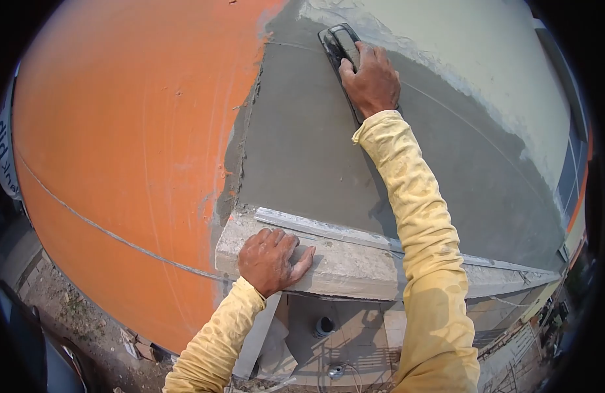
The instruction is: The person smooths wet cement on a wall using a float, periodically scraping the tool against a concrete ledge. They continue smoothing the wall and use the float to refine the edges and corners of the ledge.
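My right hand [371,82] is wrapped round the handle of a long dark plastering float [345,42]. The float lies tilted against the grey wet plaster [302,131] near its upper edge. Lower down, my left hand [270,260] rests on the rough concrete ledge [355,265], its fingers bent on the top and the thumb spread away. No tool shows in it. Just behind that hand, a pale metal straightedge [329,229] runs along the ledge at the foot of the plaster.
Left of the plaster is an orange wall [139,131], crossed low by a rope [119,239]. Pale wall coating [486,52] borders the upper right. Far below the ledge are a dark bucket [325,326], paving and rubble. A dark vehicle [40,347] stands at lower left.
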`<state>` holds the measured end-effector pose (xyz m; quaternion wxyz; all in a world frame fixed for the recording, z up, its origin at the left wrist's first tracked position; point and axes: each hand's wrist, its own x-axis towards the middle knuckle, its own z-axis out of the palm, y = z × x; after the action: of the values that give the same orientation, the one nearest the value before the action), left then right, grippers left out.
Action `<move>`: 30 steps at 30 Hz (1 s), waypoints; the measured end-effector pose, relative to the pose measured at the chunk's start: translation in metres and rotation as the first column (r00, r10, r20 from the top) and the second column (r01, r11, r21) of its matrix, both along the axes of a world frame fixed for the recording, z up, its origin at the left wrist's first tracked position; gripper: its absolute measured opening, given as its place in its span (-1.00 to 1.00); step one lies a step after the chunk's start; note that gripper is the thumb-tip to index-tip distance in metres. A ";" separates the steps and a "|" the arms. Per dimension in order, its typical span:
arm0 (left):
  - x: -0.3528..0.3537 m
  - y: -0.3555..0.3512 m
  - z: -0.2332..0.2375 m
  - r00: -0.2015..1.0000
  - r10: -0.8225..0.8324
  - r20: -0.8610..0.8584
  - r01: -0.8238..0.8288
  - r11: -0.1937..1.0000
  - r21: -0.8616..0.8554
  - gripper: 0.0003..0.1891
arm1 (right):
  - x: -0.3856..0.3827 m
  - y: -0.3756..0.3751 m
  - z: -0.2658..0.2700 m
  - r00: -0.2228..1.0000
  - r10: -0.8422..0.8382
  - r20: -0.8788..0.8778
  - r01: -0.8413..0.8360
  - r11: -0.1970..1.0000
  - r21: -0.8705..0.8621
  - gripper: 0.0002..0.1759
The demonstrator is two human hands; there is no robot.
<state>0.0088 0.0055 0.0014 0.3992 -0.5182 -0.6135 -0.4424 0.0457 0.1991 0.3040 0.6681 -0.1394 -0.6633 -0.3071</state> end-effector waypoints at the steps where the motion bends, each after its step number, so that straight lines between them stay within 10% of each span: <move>1: 0.000 0.000 0.000 1.000 0.009 -0.011 -0.009 1.000 0.010 -0.72 | -0.013 -0.005 -0.003 1.000 0.009 0.010 -0.009 1.000 0.004 -0.49; 7: -0.005 -0.002 -0.001 0.999 -0.039 -0.034 0.039 0.999 0.015 -0.70 | -0.056 -0.054 -0.046 0.913 -0.056 0.403 0.005 0.992 0.128 -0.55; 14: -0.006 -0.004 0.000 0.998 -0.049 -0.049 0.051 0.998 0.042 -0.70 | -0.054 -0.038 -0.003 0.989 0.037 0.141 -0.040 0.999 0.021 -0.49; 21: -0.006 -0.004 -0.001 0.997 -0.064 -0.042 0.066 0.997 0.036 -0.70 | -0.049 -0.069 -0.035 0.870 -0.047 0.490 0.010 0.997 0.078 -0.51; 26: -0.006 -0.002 -0.001 0.998 -0.050 -0.049 0.051 0.998 0.039 -0.70 | -0.022 -0.059 0.064 0.901 0.104 0.421 -0.118 0.993 0.009 -0.49; 28: -0.006 -0.003 -0.002 0.998 -0.042 -0.041 0.043 0.998 0.034 -0.70 | -0.004 -0.068 0.109 0.508 0.464 0.726 -0.183 0.881 -0.435 -0.43; 30: -0.006 -0.002 -0.001 0.998 -0.051 -0.043 0.053 0.998 0.043 -0.69 | -0.004 -0.067 0.110 0.509 0.457 0.729 -0.169 0.884 -0.435 -0.44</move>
<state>0.0024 0.0037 0.0000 0.4117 -0.5342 -0.5813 -0.4552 0.0422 0.1326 0.4136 0.3002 0.0393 -0.9477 -0.1007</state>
